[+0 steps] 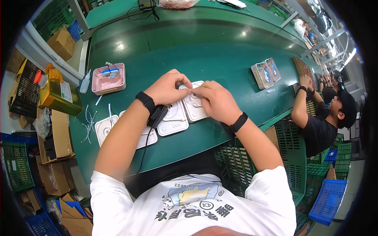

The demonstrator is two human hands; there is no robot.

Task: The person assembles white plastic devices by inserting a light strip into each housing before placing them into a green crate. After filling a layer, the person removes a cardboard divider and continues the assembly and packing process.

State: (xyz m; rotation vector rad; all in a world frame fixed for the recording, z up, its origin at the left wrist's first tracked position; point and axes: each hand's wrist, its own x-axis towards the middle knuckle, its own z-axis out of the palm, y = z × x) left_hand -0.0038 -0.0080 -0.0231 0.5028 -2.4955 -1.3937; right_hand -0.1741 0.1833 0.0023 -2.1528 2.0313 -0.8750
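Several white plastic panels with round raised centres lie in a slanting row on the green table. My left hand (170, 87) and my right hand (219, 100) meet over the far end of the rightmost panel (195, 113). Fingers of both are pinched together there, and whatever sits between them is too small or hidden to make out. Beneath my left wrist lies another panel (173, 125). My left forearm partly covers a third one (146, 142), and the leftmost panel (103, 129) shows beside that forearm. A dark device with a cable (146, 147) is at my left wrist.
Left on the table are a pink box (121, 84) with a blue part inside, a small white bottle (85, 82), white strips (89, 125) and a yellow can (59, 96). Pale boxes (262, 76) stand right. Another person (321, 122) works farther right, beyond green crates (290, 153).
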